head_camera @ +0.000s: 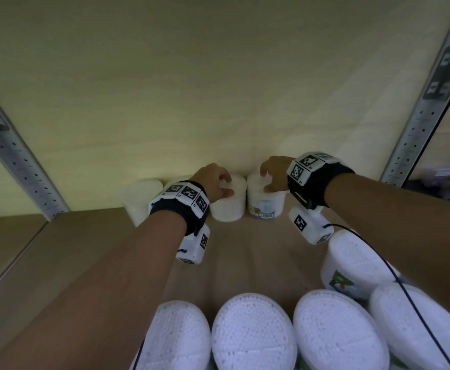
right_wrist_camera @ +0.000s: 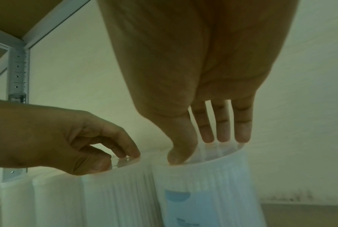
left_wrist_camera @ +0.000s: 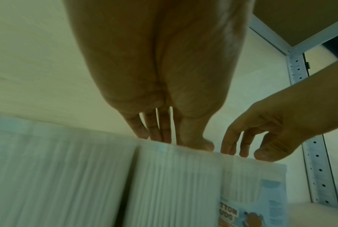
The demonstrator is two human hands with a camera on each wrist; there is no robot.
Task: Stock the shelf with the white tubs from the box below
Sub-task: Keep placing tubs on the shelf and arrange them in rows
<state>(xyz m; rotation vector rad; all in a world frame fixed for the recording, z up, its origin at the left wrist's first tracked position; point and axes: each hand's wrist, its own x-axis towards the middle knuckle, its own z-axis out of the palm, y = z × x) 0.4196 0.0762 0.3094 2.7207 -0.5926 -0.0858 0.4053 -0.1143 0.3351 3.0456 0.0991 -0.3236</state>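
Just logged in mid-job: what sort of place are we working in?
Probably a stockroom or shop storage bay: perforated metal uprights, a wooden shelf board, and identical white tubs lined up against the back wall.

Ahead of us a row of white tubs (head_camera: 228, 201) stands against the back wall (head_camera: 192, 89), closing off the shelf's rear left of centre; our hands, left (head_camera: 213, 181) and right (head_camera: 273, 173), sit on top of two of them. Between that row and the near tubs (head_camera: 253, 332) along the front edge we see a bare strip of shelf board (head_camera: 245, 252). The left side is open wood; metal uprights (head_camera: 416, 121) bound both sides
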